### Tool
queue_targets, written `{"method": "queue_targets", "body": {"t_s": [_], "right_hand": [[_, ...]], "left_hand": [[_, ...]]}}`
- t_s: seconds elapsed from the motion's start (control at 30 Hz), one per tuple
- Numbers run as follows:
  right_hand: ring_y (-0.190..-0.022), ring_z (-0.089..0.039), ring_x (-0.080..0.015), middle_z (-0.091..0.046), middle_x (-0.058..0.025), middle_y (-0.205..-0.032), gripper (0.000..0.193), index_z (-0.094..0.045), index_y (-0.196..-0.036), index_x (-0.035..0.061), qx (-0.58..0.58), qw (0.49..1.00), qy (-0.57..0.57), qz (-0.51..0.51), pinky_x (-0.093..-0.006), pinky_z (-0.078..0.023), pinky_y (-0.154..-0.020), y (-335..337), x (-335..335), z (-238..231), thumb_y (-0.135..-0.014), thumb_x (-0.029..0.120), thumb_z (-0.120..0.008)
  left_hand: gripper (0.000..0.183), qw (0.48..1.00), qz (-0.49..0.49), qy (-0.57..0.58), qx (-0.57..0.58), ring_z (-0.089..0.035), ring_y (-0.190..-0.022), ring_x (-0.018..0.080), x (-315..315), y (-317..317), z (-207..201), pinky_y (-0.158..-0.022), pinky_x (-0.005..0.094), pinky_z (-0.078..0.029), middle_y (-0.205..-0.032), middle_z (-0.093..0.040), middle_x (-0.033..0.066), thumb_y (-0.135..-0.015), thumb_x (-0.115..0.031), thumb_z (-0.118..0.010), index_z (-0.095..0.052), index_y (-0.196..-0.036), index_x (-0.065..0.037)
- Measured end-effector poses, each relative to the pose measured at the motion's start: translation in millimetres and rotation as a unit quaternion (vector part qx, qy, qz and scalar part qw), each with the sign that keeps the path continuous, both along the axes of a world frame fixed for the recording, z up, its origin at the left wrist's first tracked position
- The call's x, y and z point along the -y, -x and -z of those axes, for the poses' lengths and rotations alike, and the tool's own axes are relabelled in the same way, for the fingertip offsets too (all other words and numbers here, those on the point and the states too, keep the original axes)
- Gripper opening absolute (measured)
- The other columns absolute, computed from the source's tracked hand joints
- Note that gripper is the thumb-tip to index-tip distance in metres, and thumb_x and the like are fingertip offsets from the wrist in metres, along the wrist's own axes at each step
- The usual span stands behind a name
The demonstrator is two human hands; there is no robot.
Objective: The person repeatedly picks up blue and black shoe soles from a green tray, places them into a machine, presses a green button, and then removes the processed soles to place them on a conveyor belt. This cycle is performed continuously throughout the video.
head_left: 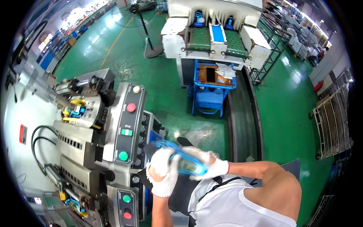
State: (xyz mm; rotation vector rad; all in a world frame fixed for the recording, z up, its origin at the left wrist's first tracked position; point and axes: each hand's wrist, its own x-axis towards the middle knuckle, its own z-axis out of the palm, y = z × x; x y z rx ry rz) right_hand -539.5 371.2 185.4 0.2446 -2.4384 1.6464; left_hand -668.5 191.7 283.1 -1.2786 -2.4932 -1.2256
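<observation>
Both my hands wear white knitted gloves and hold a blue shoe upper [188, 163] between them, in front of my body. It is smeared by motion, so its finer shape is hard to make out. My left hand [164, 168] grips the side nearest the machine, fingers bent over its edge. On the other side, my right hand [210, 162] is closed round it. Left of my hands stands a metal shoe-forming machine [125, 125] with red and green push buttons. A blue piece [78, 111] sits in its far station and another blue piece [73, 204] in its near station.
Ahead, a blue trolley [214, 87] carries a brown tray with a dark phone-like object. Behind it, blue shoes [198, 19] are at a white conveyor machine [217, 49]. A long dark belt [244, 117] runs at the right; a wire rack [332, 121] stands farther right. A fan [145, 30] stands far left.
</observation>
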Motion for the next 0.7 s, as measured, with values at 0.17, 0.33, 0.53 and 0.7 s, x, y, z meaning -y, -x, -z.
{"method": "queue_targets", "body": {"t_s": [0.17, 0.33, 0.53, 0.7], "right_hand": [[-0.129, -0.063, -0.0259, -0.061, -0.0114, -0.146, 0.072, -0.047, -0.154, 0.0060, -0.057, 0.820, 0.504, 0.264, -0.0447, -0.050, -0.114, -5, -95, -33, -0.088, 0.006, -0.075], [-0.135, -0.059, -0.0323, -0.060, -0.0164, -0.144, 0.064, -0.043, -0.155, 0.0057, -0.269, 0.745, 0.363, 0.491, -0.0524, -0.047, -0.118, 49, -255, -26, -0.095, 0.005, -0.067], [-0.114, -0.070, -0.0386, -0.068, -0.0242, -0.135, 0.060, -0.048, -0.158, 0.0262, 0.128, 0.663, -0.460, 0.576, -0.0518, -0.054, -0.101, 110, -577, 13, -0.101, 0.017, -0.064], [-0.101, -0.067, -0.0229, -0.072, -0.0150, -0.121, 0.088, -0.068, -0.134, -0.0009, 0.110, 0.771, -0.151, 0.609, -0.0399, -0.055, -0.090, 169, -739, 23, -0.084, 0.071, -0.069]], "left_hand": [[0.059, 0.974, 0.202, -0.104, -0.024, -0.067, -0.119, 0.0436, -119, 19, -32, -0.100, 0.0489, -0.056, -0.135, -0.066, 0.0262, -0.079, -0.007, -0.087, -0.063, -0.132, 0.001], [0.056, 0.975, 0.220, -0.041, 0.019, -0.067, -0.119, 0.0454, -121, 18, 20, -0.100, 0.0486, -0.056, -0.133, -0.066, 0.0271, -0.078, -0.011, -0.088, -0.066, -0.128, 0.001], [0.044, 0.978, 0.088, 0.102, 0.159, -0.065, -0.122, 0.0420, -38, -8, 121, -0.103, 0.0472, -0.055, -0.131, -0.067, 0.0234, -0.090, -0.016, -0.080, -0.065, -0.129, -0.001], [0.042, 0.953, -0.053, 0.163, 0.248, -0.065, -0.123, 0.0403, 13, -50, 149, -0.103, 0.0471, -0.055, -0.130, -0.066, 0.0215, -0.095, -0.019, -0.076, -0.065, -0.133, -0.004]]}}
